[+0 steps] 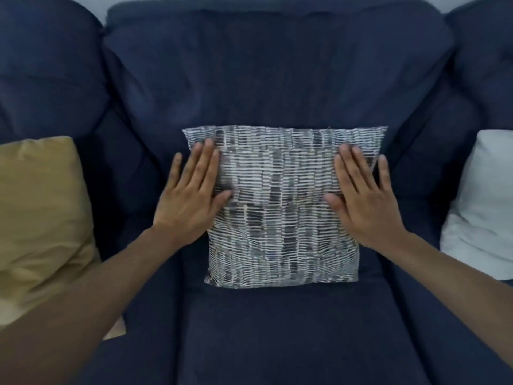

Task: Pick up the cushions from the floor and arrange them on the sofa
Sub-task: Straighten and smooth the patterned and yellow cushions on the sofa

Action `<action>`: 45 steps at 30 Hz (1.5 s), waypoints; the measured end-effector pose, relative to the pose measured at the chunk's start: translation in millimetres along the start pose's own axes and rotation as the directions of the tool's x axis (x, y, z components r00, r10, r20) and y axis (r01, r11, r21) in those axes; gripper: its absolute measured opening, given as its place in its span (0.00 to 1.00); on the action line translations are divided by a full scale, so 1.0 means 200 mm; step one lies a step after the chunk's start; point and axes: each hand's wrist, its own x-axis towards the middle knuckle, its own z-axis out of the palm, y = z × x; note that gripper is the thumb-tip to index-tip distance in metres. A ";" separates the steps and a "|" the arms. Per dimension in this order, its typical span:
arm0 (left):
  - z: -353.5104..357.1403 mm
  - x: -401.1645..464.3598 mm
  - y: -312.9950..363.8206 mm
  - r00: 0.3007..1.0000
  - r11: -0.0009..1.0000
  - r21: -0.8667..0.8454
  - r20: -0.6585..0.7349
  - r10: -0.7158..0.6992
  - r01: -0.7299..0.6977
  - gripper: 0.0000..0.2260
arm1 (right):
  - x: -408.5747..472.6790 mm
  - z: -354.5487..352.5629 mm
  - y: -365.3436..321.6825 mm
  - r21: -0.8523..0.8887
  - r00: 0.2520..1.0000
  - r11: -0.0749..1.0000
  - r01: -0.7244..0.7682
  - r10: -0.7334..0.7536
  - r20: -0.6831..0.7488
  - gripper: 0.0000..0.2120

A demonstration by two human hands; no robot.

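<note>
The grey-and-white patterned cushion [283,207] is leaning upright against the navy sofa [277,79] backrest, mid-seat. The left hand [191,195] and right hand [363,198] are lying flat and spread against its side edges, gripping nothing. The mustard cushion [41,218] and white cushion [480,204] are sitting well apart, leaving seat gaps.

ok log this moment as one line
stage: patting patterned cushion | left hand flat | right hand flat | spot: sofa middle | flanks: mustard cushion, white cushion

No text, label or number can be read anywhere.
</note>
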 end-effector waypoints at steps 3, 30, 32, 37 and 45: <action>-0.11 0.01 0.08 0.997 0.996 -0.068 -0.053 0.053 -0.056 0.35 | 0.07 -0.12 -0.07 0.076 0.999 0.996 -0.044 0.046 -0.021 0.37; -0.45 0.39 0.18 0.982 0.996 -0.076 0.189 -0.023 0.038 0.09 | 0.49 -0.38 0.00 0.095 0.954 0.995 0.022 -0.050 0.296 0.09; -0.46 0.41 0.19 0.982 0.994 -0.093 0.185 -0.041 0.059 0.08 | 0.49 -0.41 0.00 0.122 0.946 0.992 -0.013 -0.027 0.323 0.10; -0.55 0.47 0.12 0.997 0.975 -0.215 -0.037 -0.065 0.055 0.07 | 0.57 -0.49 0.07 0.148 0.969 0.987 -0.056 0.018 0.246 0.11; -0.52 0.46 0.10 0.994 0.959 -0.281 -0.085 -0.071 0.044 0.06 | 0.59 -0.48 0.09 0.190 0.973 0.981 -0.048 0.003 0.233 0.13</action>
